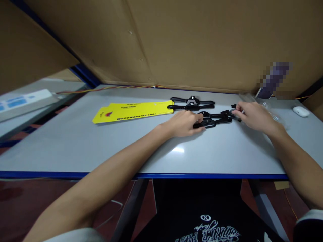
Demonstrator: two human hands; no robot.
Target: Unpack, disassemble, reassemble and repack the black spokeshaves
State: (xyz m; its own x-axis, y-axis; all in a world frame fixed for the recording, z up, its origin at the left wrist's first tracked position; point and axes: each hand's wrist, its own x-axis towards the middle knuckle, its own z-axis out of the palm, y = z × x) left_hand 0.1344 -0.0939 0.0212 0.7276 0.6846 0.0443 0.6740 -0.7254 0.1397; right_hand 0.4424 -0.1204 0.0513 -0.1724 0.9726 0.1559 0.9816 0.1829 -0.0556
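Two black spokeshaves lie side by side on the table in front of me, and my left hand (185, 123) is closed around their left ends. The front spokeshave (210, 123) is nearest to me. At their right ends my right hand (254, 114) pinches a small dark piece, partly hidden by the fingers; I cannot make out what it is. Just behind, two more black spokeshaves (192, 101) lie together, one with a grey metal plate. Their left ends touch yellow cards (136, 111) printed "WOODWORKING TOOL".
Crumpled clear plastic (274, 112) lies behind and beside my right hand. A phone (274, 80) leans at the back right, with a white earbud case (301, 111) near it. A brown board wall (176, 43) stands behind the table (75, 144). A white power strip (25, 102) is at left.
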